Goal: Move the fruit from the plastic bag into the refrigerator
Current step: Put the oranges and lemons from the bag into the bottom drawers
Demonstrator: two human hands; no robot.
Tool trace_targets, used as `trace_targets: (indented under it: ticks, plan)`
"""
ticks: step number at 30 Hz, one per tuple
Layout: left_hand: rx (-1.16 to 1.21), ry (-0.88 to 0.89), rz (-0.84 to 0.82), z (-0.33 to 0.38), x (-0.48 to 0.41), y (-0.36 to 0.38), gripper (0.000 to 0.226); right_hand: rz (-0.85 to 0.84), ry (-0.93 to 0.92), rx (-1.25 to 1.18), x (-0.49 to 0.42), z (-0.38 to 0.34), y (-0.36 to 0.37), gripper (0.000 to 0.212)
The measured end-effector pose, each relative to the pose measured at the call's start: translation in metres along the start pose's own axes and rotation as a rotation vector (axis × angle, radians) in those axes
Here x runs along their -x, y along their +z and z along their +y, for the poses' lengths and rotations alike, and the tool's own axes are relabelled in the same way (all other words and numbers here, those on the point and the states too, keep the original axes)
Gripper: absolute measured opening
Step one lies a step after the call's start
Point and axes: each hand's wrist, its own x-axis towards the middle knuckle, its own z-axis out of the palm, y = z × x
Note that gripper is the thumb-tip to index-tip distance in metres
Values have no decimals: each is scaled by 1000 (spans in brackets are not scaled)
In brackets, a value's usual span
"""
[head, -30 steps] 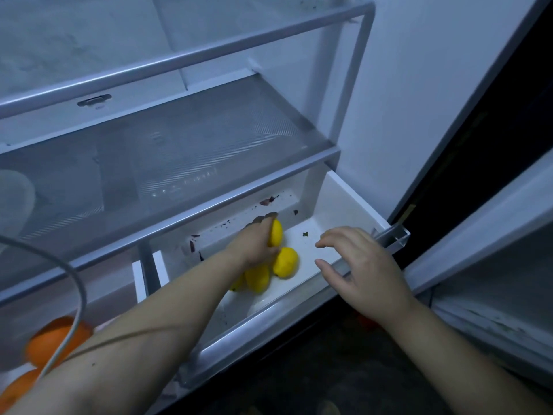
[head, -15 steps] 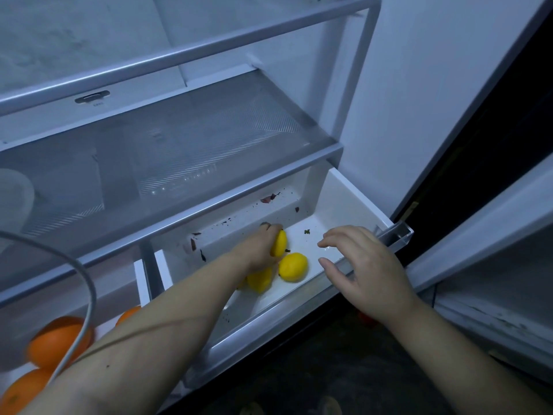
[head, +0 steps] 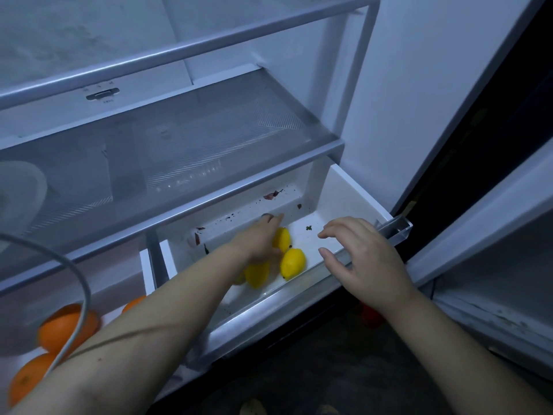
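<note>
Drawer (head: 344, 199) beneath the left grip (head: 257, 241) is showing glossy white plastic, speckled with dark flecks. Lemons (head: 292, 262) beside the grip are showing matt, dimpled skin. Shelf (head: 194, 139) above is presenting ribbed translucent glass with a satin metal-look trim (head: 239, 182).

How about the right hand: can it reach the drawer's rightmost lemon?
Probably yes: the right hand hovers open above the drawer, nothing between it and the rightmost lemon. Left hand grips rear lemon.

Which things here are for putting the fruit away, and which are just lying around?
For the job: lemons, oranges, drawer, left hand touching one lemon, right hand.

Just lying about: white cable, dark scraps, glass shelf.
</note>
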Motion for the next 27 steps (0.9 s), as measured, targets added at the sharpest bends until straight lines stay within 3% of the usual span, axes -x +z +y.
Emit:
trace_targets:
  ticks: [6,10,20,23,27]
  plan:
    - [-55,47,50,23,43,-45,57,-3,6,-24,-1,0,1,30]
    - [-58,8,227,42,92,-64,46,-16,-29,-28,-3,-2,0,32]
    - [-196,-269,755,63,220,-58,43,-75,-243,-101,-8,-45,-6,32]
    - [-208,-398,822,63,267,-48,51,-98,-361,-146,-10,-82,-3,40]
    - [-219,-579,863,69,341,-25,56,-114,-503,-188,8,-140,-3,36]
